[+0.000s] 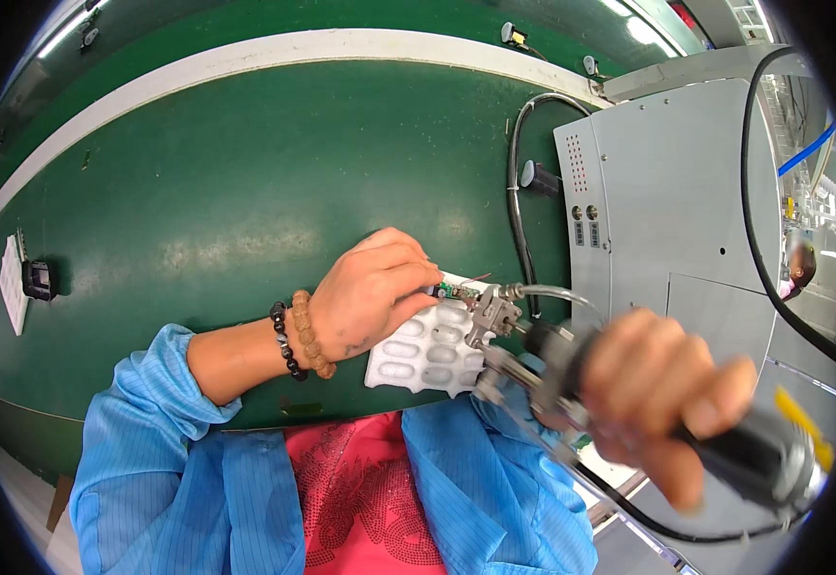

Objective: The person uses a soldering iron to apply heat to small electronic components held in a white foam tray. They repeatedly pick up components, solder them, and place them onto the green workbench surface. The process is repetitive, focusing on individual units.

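My left hand (376, 287) is closed, fingertips pinching a small green circuit board (454, 290) above a white moulded tray (416, 359). Two bead bracelets circle that wrist. My right hand (662, 398), blurred by motion, wraps around the black body of a powered screwdriver (763, 455). Its metal head (493, 316), with a clear hose running into it, reaches left to the circuit board. Whether the tip touches the board cannot be made out. Part of the board is hidden behind my fingers and the metal head.
A large grey machine box (677, 192) stands at the right on the green table (245, 172). A black cable (514, 192) curves beside it, near a small dark cylindrical part (540, 178). Far left are a black square housing (39, 280) and a white tray (13, 287).
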{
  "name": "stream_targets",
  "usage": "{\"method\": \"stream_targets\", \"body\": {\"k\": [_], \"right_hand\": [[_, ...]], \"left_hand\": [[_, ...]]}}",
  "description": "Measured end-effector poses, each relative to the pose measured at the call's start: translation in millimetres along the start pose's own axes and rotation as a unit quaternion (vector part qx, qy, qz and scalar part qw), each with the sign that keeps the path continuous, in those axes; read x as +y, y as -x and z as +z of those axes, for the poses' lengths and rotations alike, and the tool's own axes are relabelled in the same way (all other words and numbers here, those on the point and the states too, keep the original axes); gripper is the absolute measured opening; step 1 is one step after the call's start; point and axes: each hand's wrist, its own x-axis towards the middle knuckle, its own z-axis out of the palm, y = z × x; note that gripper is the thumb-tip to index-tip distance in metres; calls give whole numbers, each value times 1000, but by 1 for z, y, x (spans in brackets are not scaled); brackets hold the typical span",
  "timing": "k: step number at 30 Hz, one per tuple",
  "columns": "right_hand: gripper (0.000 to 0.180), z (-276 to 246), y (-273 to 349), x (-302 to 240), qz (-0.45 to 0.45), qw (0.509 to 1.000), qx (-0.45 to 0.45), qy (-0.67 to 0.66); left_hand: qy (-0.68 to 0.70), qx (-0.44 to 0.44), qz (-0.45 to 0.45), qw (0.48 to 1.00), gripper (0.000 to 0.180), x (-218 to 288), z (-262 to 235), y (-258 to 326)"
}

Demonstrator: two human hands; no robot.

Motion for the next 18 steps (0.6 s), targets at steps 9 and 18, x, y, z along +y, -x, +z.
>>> {"method": "stream_targets", "body": {"k": [9, 18], "right_hand": [[40, -12, 18, -29, -53, 996, 69, -35], [39, -11, 18, -22, -28, 997, 38, -58]], "left_hand": [[-15, -2, -20, 1000, 27, -1, 7, -2], [10, -9, -53, 998, 26, 3, 2, -6]]}}
